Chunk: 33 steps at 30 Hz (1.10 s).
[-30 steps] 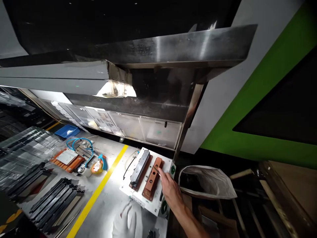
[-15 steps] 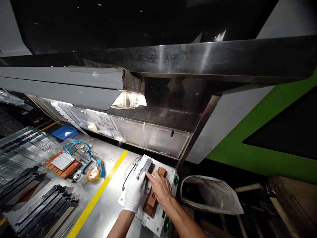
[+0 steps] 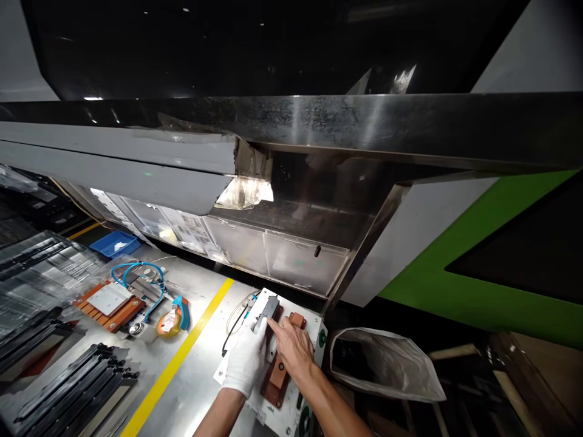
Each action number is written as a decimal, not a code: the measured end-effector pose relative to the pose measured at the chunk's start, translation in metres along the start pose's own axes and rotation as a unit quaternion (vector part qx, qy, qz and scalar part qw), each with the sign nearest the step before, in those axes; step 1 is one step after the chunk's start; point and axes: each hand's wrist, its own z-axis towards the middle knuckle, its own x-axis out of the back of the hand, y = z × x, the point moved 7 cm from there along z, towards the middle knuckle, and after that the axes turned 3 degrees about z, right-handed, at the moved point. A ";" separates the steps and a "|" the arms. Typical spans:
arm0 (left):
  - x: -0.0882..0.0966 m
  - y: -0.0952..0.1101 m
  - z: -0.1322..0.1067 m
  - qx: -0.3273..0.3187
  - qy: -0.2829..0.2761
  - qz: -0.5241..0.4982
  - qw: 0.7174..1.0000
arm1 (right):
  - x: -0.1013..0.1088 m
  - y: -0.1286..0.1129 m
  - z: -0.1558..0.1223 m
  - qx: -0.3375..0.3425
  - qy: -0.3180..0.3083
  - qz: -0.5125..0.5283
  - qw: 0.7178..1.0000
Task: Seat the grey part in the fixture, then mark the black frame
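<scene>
Two hands meet over one long dark bar (image 3: 265,311) that lies on the white fixture plate (image 3: 314,326), and everything here is placed from that plate. Well to the left of the plate, across the yellow line (image 3: 180,358) on the metal bench, lie black strips (image 3: 73,388), an orange block with a blue cable (image 3: 112,298) and a roll of tape (image 3: 169,320). At the plate's left half, the left hand (image 3: 246,364), in a white glove, rests on the near part of the bar with its fingers curled along it; whether they close round the bar or only press on it I cannot tell. The bar's long axis runs from the plate's near left corner up toward its far edge, so its free end points away from both wrists. Just right of the glove, the bare right hand (image 3: 294,347) lies over the brown block (image 3: 277,379), its forefinger stretched to touch the bar's far part; its other fingers are loosely spread and pinch nothing that shows. The right hand is nearer the bar's far end, the left nearer its near end. To the plate's right, off the bench, sits an open lined bin (image 3: 387,364).
</scene>
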 end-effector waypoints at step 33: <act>0.003 -0.023 -0.084 -0.091 0.297 0.118 0.943 | -0.014 -0.047 -0.062 0.004 0.032 0.063 0.997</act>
